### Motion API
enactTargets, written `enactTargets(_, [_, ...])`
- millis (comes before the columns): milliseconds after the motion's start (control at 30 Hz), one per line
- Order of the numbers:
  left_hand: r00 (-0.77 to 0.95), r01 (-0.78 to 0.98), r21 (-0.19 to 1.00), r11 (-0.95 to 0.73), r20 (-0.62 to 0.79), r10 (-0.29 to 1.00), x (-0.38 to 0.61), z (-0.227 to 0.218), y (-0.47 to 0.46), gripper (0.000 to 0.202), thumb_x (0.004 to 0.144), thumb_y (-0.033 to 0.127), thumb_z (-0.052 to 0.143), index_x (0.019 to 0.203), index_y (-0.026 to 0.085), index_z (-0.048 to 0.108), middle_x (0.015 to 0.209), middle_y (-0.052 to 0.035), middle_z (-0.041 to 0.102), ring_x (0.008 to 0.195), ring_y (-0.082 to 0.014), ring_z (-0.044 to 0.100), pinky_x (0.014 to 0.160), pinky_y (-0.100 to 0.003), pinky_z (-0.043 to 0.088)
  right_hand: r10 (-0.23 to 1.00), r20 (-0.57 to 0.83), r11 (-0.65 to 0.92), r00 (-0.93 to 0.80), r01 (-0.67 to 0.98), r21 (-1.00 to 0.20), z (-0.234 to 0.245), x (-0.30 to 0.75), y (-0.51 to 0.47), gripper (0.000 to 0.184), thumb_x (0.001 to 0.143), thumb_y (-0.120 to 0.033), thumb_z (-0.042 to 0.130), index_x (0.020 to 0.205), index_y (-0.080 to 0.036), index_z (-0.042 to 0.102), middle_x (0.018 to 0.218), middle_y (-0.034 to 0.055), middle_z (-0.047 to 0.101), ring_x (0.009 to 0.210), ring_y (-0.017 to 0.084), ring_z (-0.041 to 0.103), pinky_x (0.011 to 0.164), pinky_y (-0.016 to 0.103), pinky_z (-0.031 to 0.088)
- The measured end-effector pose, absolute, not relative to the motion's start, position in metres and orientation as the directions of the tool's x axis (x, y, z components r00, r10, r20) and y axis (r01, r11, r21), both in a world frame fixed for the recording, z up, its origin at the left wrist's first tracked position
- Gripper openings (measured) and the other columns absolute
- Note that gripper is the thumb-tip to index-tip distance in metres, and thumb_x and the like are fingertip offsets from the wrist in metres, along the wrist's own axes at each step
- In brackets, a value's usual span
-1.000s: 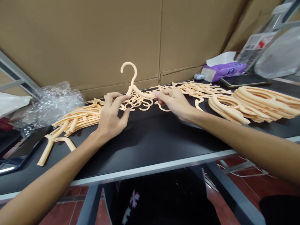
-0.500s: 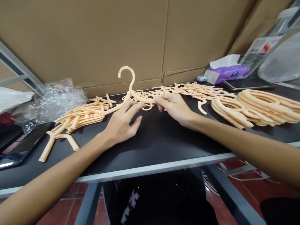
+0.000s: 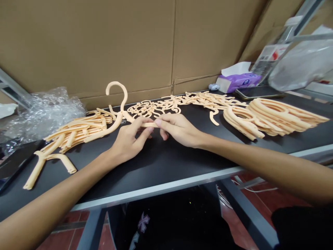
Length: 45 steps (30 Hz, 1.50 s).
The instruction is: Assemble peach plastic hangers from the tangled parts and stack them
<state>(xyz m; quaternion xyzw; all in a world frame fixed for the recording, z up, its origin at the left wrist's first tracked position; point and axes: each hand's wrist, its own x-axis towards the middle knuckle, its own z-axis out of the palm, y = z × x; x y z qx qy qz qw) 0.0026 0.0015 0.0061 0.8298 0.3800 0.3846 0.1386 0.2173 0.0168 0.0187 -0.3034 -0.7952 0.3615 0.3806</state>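
While the crumpled clear plastic wrap (image 3: 41,109) and the pile of peach plastic hanger arms (image 3: 78,130) at the left of the frame lie as they did a second ago, the peach plastic hanger with the round hook (image 3: 113,125) has shifted. It stood near the upper middle of the frame and now sits left of centre, tilted, its hook against the brown cardboard wall (image 3: 78,41) and its left arm sloping down to the edge of that pile. The left hand (image 3: 127,140), open and flat half a second ago, now pinches the hanger's right arm between thumb and forefinger, low over the black tabletop (image 3: 161,163). Just right of it, the right hand (image 3: 179,130) has slid in to meet it and grasps the tip of the same arm with its fingertips. By my reading, the work has narrowed to that one arm. Behind, the heap of small peach hook parts (image 3: 166,104) and, at right, the stack of peach curved loops (image 3: 270,116) are unmoved.
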Motion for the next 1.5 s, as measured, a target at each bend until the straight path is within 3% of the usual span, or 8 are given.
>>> enactTargets(133, [0.388, 0.529, 0.513, -0.676, 0.562, 0.730, 0.004, 0.007, 0.003, 0.016, 0.100, 0.030, 0.059, 0.109, 0.018, 0.065, 0.086, -0.0037, 0.079, 0.070, -0.0157, 0.077, 0.073, -0.025, 0.063, 0.796, 0.484, 0.601, -0.363, 0.562, -0.568, 0.040, 0.243, 0.036, 0.042, 0.100, -0.042, 0.051, 0.066, -0.019, 0.063, 0.064, 0.0023, 0.062, 0.066, 0.016, 0.053, 0.070, 0.034, 0.037])
enactTargets(300, [0.424, 0.569, 0.405, -0.716, 0.602, 0.677, 0.004, 0.006, 0.002, 0.019, 0.099, 0.029, 0.061, 0.109, 0.017, 0.071, 0.083, -0.0024, 0.079, 0.068, -0.0153, 0.074, 0.071, -0.026, 0.060, 0.860, 0.508, 0.233, -0.041, 0.918, -0.321, 0.055, 0.310, 0.079, 0.017, 0.080, -0.020, 0.071, 0.064, -0.019, 0.067, 0.069, 0.0096, 0.063, 0.091, 0.031, 0.063, 0.091, 0.049, 0.040])
enactTargets(500, [0.459, 0.589, 0.301, -0.750, 0.638, 0.618, 0.003, 0.004, 0.001, 0.019, 0.099, 0.029, 0.063, 0.109, 0.017, 0.075, 0.083, -0.0016, 0.079, 0.062, -0.0124, 0.068, 0.066, -0.023, 0.057, 0.917, 0.396, 0.054, -0.044, 0.998, -0.015, 0.037, 0.341, 0.106, 0.013, 0.068, -0.007, 0.078, 0.075, -0.018, 0.077, 0.083, 0.0122, 0.072, 0.099, 0.033, 0.065, 0.093, 0.052, 0.042])
enactTargets(733, [0.477, 0.600, 0.301, -0.741, 0.609, 0.633, 0.002, 0.005, 0.001, 0.022, 0.099, 0.031, 0.062, 0.109, 0.018, 0.076, 0.078, -0.0012, 0.077, 0.059, -0.0128, 0.065, 0.062, -0.024, 0.054, 0.867, 0.480, 0.109, -0.132, 0.991, 0.075, 0.010, 0.340, 0.127, 0.010, 0.076, -0.022, 0.082, 0.072, -0.017, 0.075, 0.089, 0.0144, 0.075, 0.105, 0.034, 0.064, 0.094, 0.054, 0.044])
enactTargets(867, [0.468, 0.611, 0.326, -0.721, 0.586, 0.661, 0.002, 0.004, 0.001, 0.023, 0.099, 0.033, 0.061, 0.108, 0.018, 0.076, 0.077, -0.0010, 0.076, 0.059, -0.0133, 0.065, 0.061, -0.024, 0.054, 0.840, 0.517, 0.146, -0.167, 0.986, 0.081, 0.002, 0.338, 0.132, 0.019, 0.088, -0.030, 0.074, 0.078, -0.014, 0.075, 0.098, 0.0193, 0.076, 0.114, 0.038, 0.064, 0.097, 0.058, 0.043])
enactTargets(1067, [0.447, 0.596, 0.363, -0.716, 0.590, 0.672, 0.002, 0.005, 0.002, 0.025, 0.099, 0.034, 0.062, 0.109, 0.017, 0.076, 0.078, -0.0019, 0.078, 0.059, -0.0135, 0.068, 0.061, -0.024, 0.055, 0.814, 0.560, 0.135, -0.156, 0.988, 0.078, 0.013, 0.330, 0.119, 0.015, 0.091, -0.016, 0.065, 0.087, -0.008, 0.076, 0.105, 0.0259, 0.074, 0.124, 0.044, 0.058, 0.098, 0.060, 0.040])
enactTargets(1333, [0.388, 0.603, 0.450, -0.659, 0.556, 0.735, 0.003, 0.007, 0.002, 0.025, 0.096, 0.037, 0.063, 0.107, 0.017, 0.074, 0.079, -0.0029, 0.079, 0.060, -0.0154, 0.070, 0.061, -0.026, 0.057, 0.810, 0.585, 0.098, -0.043, 0.993, -0.063, 0.038, 0.326, 0.102, 0.014, 0.091, -0.013, 0.061, 0.086, -0.016, 0.073, 0.096, 0.0205, 0.075, 0.114, 0.039, 0.062, 0.101, 0.060, 0.035])
enactTargets(1500, [0.291, 0.624, 0.526, -0.578, 0.530, 0.797, 0.001, 0.008, 0.006, 0.025, 0.094, 0.037, 0.065, 0.107, 0.018, 0.073, 0.079, -0.0035, 0.078, 0.064, -0.0171, 0.072, 0.065, -0.028, 0.059, 0.833, 0.547, 0.367, -0.082, 0.822, -0.435, 0.054, 0.301, 0.080, 0.018, 0.090, -0.015, 0.060, 0.093, -0.018, 0.077, 0.088, 0.0116, 0.075, 0.088, 0.028, 0.066, 0.083, 0.045, 0.044])
